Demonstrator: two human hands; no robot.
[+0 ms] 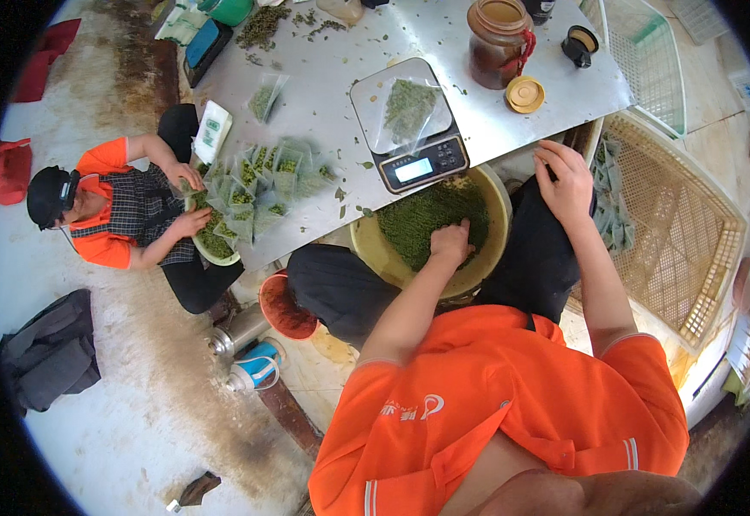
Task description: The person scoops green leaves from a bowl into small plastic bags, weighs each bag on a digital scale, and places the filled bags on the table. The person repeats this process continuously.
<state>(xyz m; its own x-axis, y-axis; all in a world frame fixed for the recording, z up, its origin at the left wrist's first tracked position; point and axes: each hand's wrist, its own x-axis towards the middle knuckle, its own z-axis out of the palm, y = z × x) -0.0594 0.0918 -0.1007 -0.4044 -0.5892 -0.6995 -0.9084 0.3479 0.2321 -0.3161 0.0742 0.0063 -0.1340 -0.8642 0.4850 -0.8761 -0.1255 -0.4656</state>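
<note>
My left hand (452, 242) reaches into a wide yellow basin (500, 232) between my legs, its fingers curled into a heap of small green grains (413, 225). The fingertips are partly buried. Over my right knee rests my right hand (562, 172), open and holding nothing, fingers loosely bent. Just beyond the basin, a digital scale (426, 163) stands at the table's edge. A clear bag of green grains (409, 110) lies on its weighing plate.
Several filled clear bags (263, 176) crowd the metal table (323, 95) at left, where a co-worker (130, 202) handles green pieces over a bowl (220, 256). A brown jar (497, 47) and gold lid (524, 95) stand far right. A woven crate (667, 232) with bags is at right; a red bucket (287, 308) at left.
</note>
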